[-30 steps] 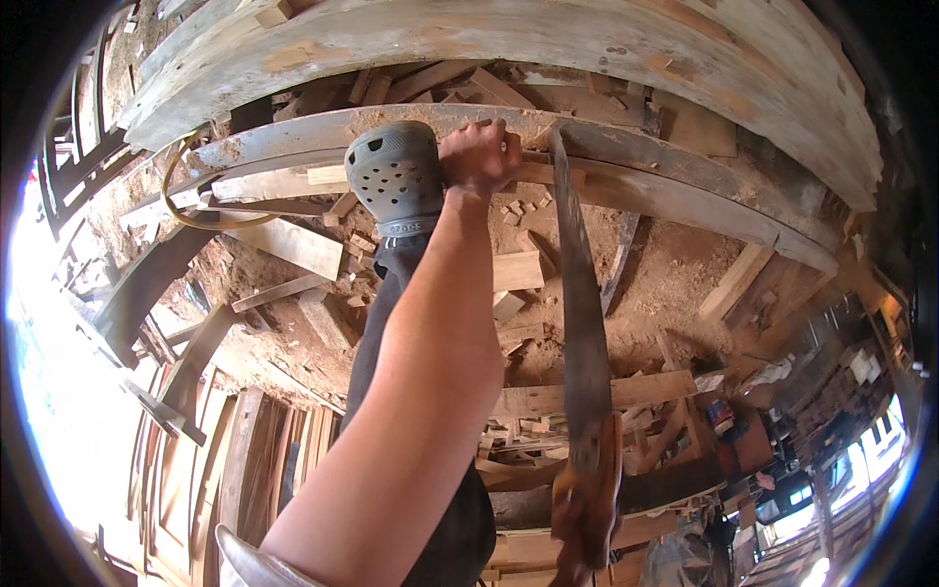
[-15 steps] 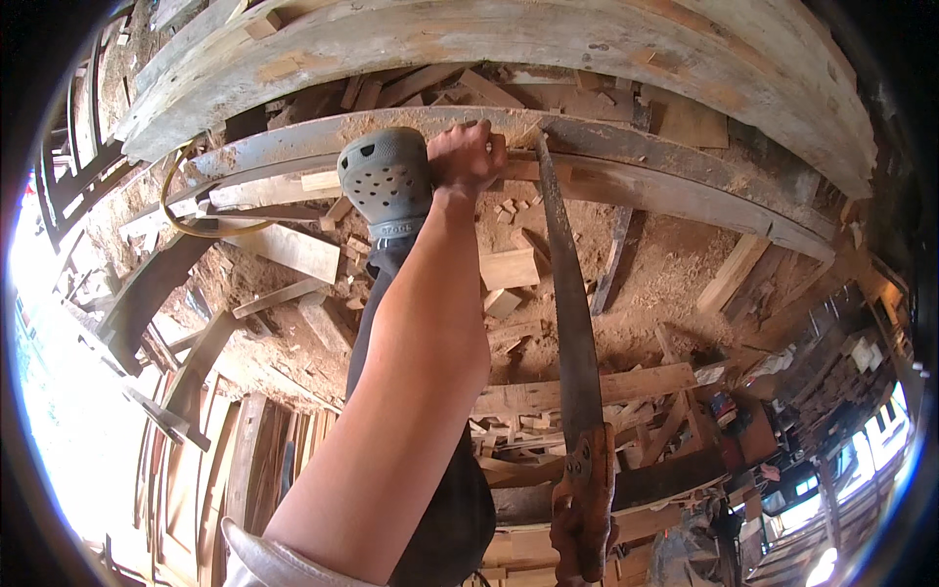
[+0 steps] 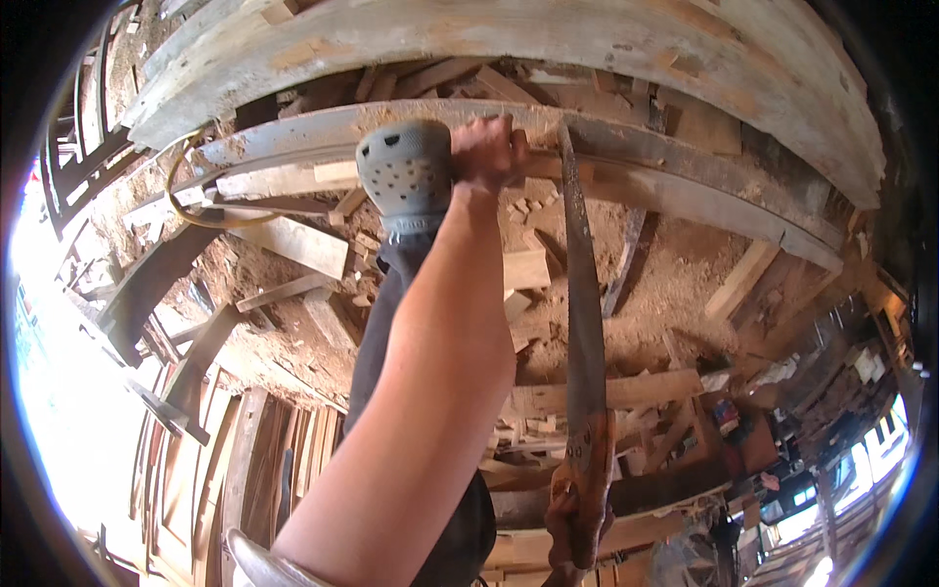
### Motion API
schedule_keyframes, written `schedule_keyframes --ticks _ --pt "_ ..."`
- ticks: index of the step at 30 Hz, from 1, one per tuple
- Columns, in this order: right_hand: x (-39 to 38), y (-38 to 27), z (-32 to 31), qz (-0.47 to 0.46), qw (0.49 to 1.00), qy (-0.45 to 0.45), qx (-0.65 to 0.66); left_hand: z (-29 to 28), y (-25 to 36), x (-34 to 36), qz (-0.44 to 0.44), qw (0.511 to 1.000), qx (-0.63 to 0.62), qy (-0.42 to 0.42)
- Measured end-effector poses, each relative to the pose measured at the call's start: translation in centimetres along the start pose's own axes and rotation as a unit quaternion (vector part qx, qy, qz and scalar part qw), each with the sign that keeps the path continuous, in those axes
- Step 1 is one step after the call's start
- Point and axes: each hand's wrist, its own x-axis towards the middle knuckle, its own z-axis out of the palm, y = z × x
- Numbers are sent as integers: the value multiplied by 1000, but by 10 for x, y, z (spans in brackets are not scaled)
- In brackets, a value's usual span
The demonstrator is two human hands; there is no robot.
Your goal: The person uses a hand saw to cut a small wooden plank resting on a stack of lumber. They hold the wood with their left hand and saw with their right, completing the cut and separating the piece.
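My right hand (image 3: pixel 564 523) grips the wooden handle of a handsaw (image 3: pixel 587 342) at the lower middle. The long dark blade points away from me. Its narrow tip reaches a piece of wood (image 3: pixel 545 164) lying along the grey beam (image 3: pixel 293 125). Left of the blade tip, my left hand (image 3: pixel 486 152) is closed over this wood, its fingers curled down and partly hidden. A foot in a grey perforated clog (image 3: pixel 406 171) rests on the beam, right beside my left hand.
Thick pale timbers (image 3: pixel 469 44) curve across the far side. Offcuts such as a small block (image 3: pixel 528 269) lie on the sawdust-covered ground. A yellow hoop-shaped strip (image 3: pixel 174 191) is at the left, above dark curved boards (image 3: pixel 156 284). Stacked planks (image 3: pixel 240 460) stand at the lower left.
The view has shifted slightly, so hand, clog and saw appear further right. The saw's handle has dropped lower and tilted, bringing my right hand into sight. My left hand keeps its hold.
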Motion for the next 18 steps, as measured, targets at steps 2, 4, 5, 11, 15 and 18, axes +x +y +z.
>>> schedule_keyframes --ticks 2,4,5,11,15,18 --pt "-9 10 -5 -8 1000 17 2 1 2 -1 -2 999 15 -42" --pt "3 16 0 -15 999 27 19 -1 4 -1 5 1000 13 -26" --pt "13 17 6 -11 997 28 69 -2 4 -2 9 1000 17 -18" --pt "74 6 62 -151 970 -1 191 -5 3 0 6 999 20 -50" --pt "53 -1 69 -107 984 9 145 0 5 -5 4 1000 25 -18" --pt "41 -3 71 -52 979 -18 198 -1 -1 -8 20 999 22 -32"
